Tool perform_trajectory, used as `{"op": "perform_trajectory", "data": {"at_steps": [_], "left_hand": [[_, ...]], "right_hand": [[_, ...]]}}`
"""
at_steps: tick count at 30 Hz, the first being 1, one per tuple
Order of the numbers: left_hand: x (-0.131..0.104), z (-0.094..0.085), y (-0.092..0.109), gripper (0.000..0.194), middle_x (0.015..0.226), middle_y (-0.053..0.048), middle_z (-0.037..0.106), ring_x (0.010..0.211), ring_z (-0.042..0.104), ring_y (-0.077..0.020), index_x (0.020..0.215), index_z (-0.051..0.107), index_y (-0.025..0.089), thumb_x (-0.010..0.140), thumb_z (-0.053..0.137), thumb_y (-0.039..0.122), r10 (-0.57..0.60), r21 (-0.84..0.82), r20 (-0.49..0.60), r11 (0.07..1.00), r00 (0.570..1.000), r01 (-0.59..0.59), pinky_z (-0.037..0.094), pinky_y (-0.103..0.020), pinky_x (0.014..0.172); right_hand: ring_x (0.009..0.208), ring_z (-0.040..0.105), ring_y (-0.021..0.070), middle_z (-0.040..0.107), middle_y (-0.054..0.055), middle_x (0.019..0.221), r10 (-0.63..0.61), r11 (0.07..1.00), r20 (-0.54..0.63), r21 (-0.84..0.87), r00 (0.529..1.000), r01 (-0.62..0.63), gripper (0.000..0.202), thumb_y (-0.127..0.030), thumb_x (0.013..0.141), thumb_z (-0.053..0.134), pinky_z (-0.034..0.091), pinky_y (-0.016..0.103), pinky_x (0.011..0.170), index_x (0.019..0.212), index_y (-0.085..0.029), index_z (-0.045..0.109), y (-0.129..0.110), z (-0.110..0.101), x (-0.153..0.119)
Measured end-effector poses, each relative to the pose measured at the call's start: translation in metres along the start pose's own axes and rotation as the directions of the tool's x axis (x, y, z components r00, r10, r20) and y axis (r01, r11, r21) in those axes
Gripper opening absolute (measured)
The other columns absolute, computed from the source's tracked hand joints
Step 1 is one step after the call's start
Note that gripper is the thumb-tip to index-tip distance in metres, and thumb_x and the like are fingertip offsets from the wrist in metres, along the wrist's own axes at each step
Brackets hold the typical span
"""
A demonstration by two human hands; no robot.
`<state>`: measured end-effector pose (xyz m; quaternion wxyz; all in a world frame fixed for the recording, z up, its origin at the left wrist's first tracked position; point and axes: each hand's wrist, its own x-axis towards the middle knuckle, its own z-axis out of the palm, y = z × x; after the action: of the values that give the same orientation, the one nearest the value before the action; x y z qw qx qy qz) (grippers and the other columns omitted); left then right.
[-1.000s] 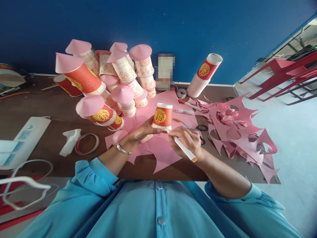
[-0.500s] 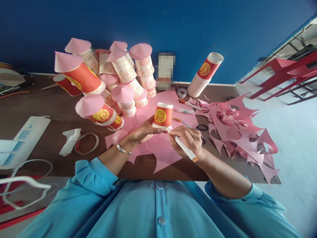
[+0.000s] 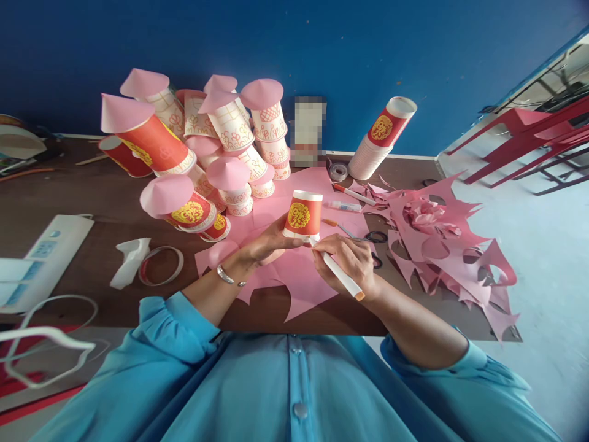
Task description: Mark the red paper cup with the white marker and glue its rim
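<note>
1. Head view: paper cup (image 3: 304, 217) and white marker (image 3: 343, 277) barely shift from half a second ago, suggesting steady work at the lower rim.
2. Left hand (image 3: 270, 243) grasps the cup above thin pink sheets (image 3: 308, 291); right hand (image 3: 348, 261) pinches the marker, tip at that rim.
3. Glossy red surface bears a yellow medallion (image 3: 298, 215); pink paper cones (image 3: 229, 173) cap cylindrical cups (image 3: 230, 130) on the tabletop (image 3: 92, 193).

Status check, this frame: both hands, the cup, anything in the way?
Left hand holds red paper cup. Right hand grips white marker, tip at cup's pale lower edge. Pink paper below; scissors beside right hand, not between marker and cup.
</note>
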<state>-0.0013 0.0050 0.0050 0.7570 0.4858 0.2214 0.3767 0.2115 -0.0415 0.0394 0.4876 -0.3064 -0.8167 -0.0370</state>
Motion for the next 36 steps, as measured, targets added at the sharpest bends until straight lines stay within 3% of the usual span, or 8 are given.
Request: {"op": "perform_trajectory", "data": {"at_steps": [13, 18, 26, 29, 33, 36], "left_hand": [[0.0, -0.001, -0.003, 0.084, 0.134, -0.014, 0.087, 0.125, 0.083, -0.0372, 0.156, 0.068, 0.025, 0.082, 0.104, 0.044, -0.053, 0.037, -0.059, 0.998, 0.997, 0.055, 0.061, -0.05, 0.108], [0.0, -0.002, -0.004, 0.079, 0.132, -0.013, 0.087, 0.124, 0.083, -0.0369, 0.153, 0.07, 0.027, 0.083, 0.103, 0.045, -0.058, 0.044, -0.053, 0.997, 0.997, 0.06, 0.062, -0.052, 0.108], [-0.002, -0.006, -0.007, 0.072, 0.133, -0.011, 0.088, 0.133, 0.082, -0.0369, 0.153, 0.072, 0.031, 0.086, 0.099, 0.033, 0.002, -0.076, -0.066, 0.997, 0.998, -0.007, 0.066, -0.054, 0.112], [-0.002, -0.009, -0.013, 0.063, 0.132, -0.009, 0.089, 0.136, 0.081, -0.0362, 0.146, 0.077, 0.031, 0.087, 0.098, 0.031, 0.037, -0.124, -0.068, 0.991, 0.997, -0.046, 0.065, -0.056, 0.118], [0.0, -0.013, -0.021, 0.035, 0.123, -0.01, 0.091, 0.137, 0.082, -0.0358, 0.124, 0.085, 0.026, 0.091, 0.093, 0.036, 0.073, -0.147, -0.066, 0.986, 0.995, -0.082, 0.066, -0.054, 0.119], [0.0, -0.011, -0.018, 0.038, 0.124, -0.011, 0.091, 0.141, 0.08, -0.0372, 0.127, 0.084, 0.025, 0.092, 0.09, 0.04, 0.083, -0.162, -0.061, 0.983, 0.995, -0.092, 0.063, -0.057, 0.123]], "right_hand": [[0.066, 0.078, 0.0155, 0.082, -0.002, 0.086, -0.008, 1.0, 0.001, 0.003, 1.0, 0.008, 0.021, -0.008, 0.104, 0.071, 0.058, 0.027, 0.062, 0.113, -0.026, 0.066, 0.004, 0.0, -0.003], [0.062, 0.076, 0.0142, 0.08, -0.003, 0.081, -0.008, 0.999, -0.03, -0.033, 1.0, 0.007, 0.013, -0.013, 0.109, 0.068, 0.057, 0.026, 0.058, 0.108, -0.026, 0.064, 0.003, 0.0, 0.0], [0.068, 0.08, 0.0151, 0.082, -0.001, 0.085, -0.016, 1.0, -0.107, 0.017, 0.994, 0.018, 0.011, -0.016, 0.111, 0.069, 0.063, 0.025, 0.063, 0.114, -0.026, 0.067, 0.005, -0.007, 0.006], [0.071, 0.081, 0.017, 0.083, 0.001, 0.089, -0.018, 0.999, -0.12, 0.038, 0.993, 0.023, 0.01, -0.02, 0.113, 0.069, 0.066, 0.028, 0.069, 0.122, -0.025, 0.069, 0.009, -0.006, 0.004], [0.083, 0.084, 0.0194, 0.082, 0.004, 0.095, -0.017, 1.0, -0.109, 0.01, 0.994, 0.018, 0.018, -0.022, 0.114, 0.07, 0.067, 0.028, 0.073, 0.132, -0.025, 0.07, 0.016, -0.003, -0.004], [0.085, 0.083, 0.0181, 0.082, 0.005, 0.103, 0.017, 1.0, -0.103, -0.018, 0.995, -0.019, 0.022, -0.022, 0.115, 0.07, 0.066, 0.025, 0.07, 0.136, -0.027, 0.072, 0.023, 0.001, -0.009]]}}
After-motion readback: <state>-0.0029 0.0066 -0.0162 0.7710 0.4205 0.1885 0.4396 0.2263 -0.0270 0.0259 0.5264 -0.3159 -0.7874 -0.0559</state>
